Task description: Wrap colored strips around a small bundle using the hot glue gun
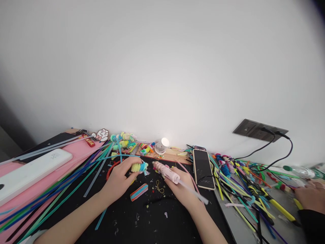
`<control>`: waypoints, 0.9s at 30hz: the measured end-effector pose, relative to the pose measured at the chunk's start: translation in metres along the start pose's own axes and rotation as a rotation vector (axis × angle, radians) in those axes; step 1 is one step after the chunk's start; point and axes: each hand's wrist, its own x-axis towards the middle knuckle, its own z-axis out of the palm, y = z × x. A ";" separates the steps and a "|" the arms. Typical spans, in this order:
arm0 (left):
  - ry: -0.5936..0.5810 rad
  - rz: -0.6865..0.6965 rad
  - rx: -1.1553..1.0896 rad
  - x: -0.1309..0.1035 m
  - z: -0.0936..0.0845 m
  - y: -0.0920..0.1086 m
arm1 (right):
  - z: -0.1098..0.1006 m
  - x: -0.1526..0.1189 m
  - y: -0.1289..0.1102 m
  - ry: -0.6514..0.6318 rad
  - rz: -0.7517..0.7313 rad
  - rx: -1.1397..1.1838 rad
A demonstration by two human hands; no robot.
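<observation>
In the head view, my left hand point(122, 176) is closed around a fuzzy yellow and blue pipe-cleaner piece point(139, 167). Facing it, my right hand point(183, 188) grips a pale pink hot glue gun point(166, 172), whose nozzle points left at the piece, a short gap away. A translucent glue stick point(194, 192) juts out of its rear end. Between my hands, a striped orange, blue and pink bundle point(139, 192) lies on the black mat point(142, 223). Beside it is a thin yellowish loop point(159, 186). My right fingers are partly hidden by the glue gun.
A lit lamp point(162, 145) stands against the wall, with a phone point(203, 168) to its right. Long pipe cleaners point(83, 169) and a white case point(35, 173) lie left. At right are yellow-handled pliers point(281, 210), cables, a bottle point(299, 171) and another person's hand point(311, 196).
</observation>
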 end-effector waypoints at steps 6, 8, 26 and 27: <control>0.037 -0.113 -0.069 -0.001 0.002 0.002 | 0.007 0.000 0.007 -0.047 -0.008 -0.221; 0.039 -0.156 -0.128 -0.001 0.004 0.004 | 0.010 -0.001 0.008 -0.080 -0.004 -0.248; -0.151 -0.024 -0.136 -0.015 0.015 0.031 | 0.021 -0.013 -0.017 0.007 -0.341 0.266; -0.152 -0.020 -0.132 -0.016 0.015 0.031 | 0.021 -0.013 -0.017 0.005 -0.340 0.287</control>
